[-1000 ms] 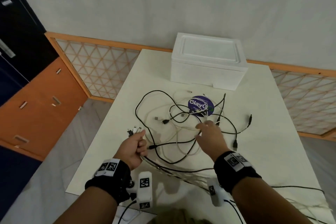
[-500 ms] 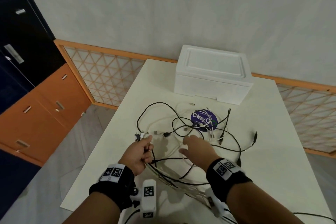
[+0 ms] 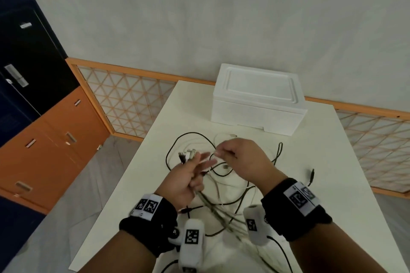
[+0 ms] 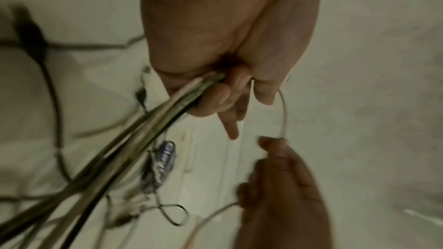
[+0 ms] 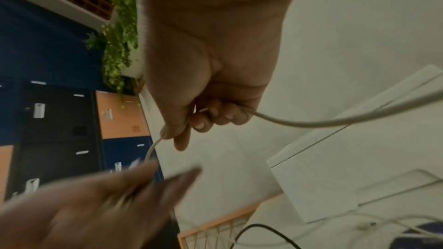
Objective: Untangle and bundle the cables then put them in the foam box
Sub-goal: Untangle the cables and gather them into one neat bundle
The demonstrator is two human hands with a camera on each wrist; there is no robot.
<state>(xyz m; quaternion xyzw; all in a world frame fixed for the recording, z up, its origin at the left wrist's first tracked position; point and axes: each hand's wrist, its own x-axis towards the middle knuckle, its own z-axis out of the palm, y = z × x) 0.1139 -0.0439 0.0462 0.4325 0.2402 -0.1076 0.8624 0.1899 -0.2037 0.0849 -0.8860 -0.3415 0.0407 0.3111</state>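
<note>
Black and white cables [image 3: 224, 204] lie tangled on the white table [image 3: 332, 184]. My left hand [image 3: 188, 175] grips a bunch of cable ends [image 4: 167, 113], plugs [image 3: 187, 155] sticking out above the fist, two fingers stretched out. My right hand [image 3: 235, 157] is raised beside it and pinches a thin white cable [image 5: 299, 121] between thumb and fingers; that cable arcs across to the left hand [image 4: 284, 113]. The white foam box [image 3: 258, 97] stands shut with its lid on at the table's far side, beyond both hands.
A round dark blue sticker or disc [image 4: 165, 160] lies under the tangle. A black plug [image 3: 311, 176] rests at the right of the table. Orange-framed lattice screens [image 3: 131, 99] and orange and dark cabinets [image 3: 55, 139] stand to the left.
My right hand has lifted off the tangle with a white cable and come up next to the left hand. The left hand rose with its bunch and opened two fingers.
</note>
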